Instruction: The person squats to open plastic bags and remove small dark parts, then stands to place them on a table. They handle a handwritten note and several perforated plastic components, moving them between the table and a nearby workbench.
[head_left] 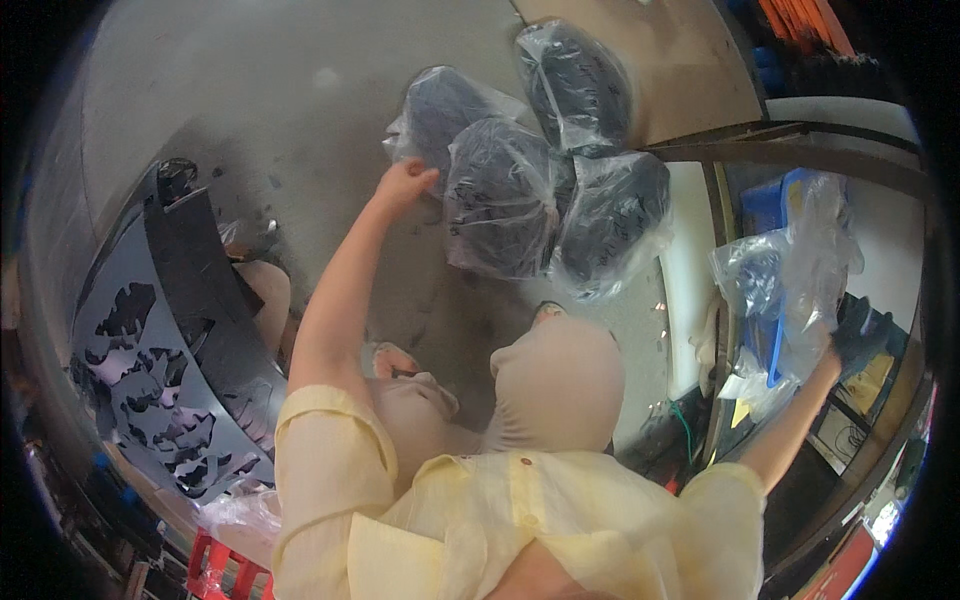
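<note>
My bare left hand (pixel 408 182) is stretched out over the floor with its fingers curled in. It is right beside the nearest of several clear plastic bags (pixel 503 198) filled with dark contents. Whether its fingertips pinch anything is too small to make out. Another such bag (pixel 440 108) lies just beyond that hand, and others lie to the right. At the far right, my right hand (pixel 862 335) looks dark, as if gloved, and is beside crumpled clear plastic (pixel 815 265) on a blue bin (pixel 765 208). Its fingers blend into the dark surroundings.
A large panel (pixel 160 300), grey and black with ragged dark patches, stands at my left. Behind it is a red plastic crate (pixel 222 568). Cardboard (pixel 685 75) lies beyond the bags. A dark frame bar (pixel 800 158) crosses at the right.
</note>
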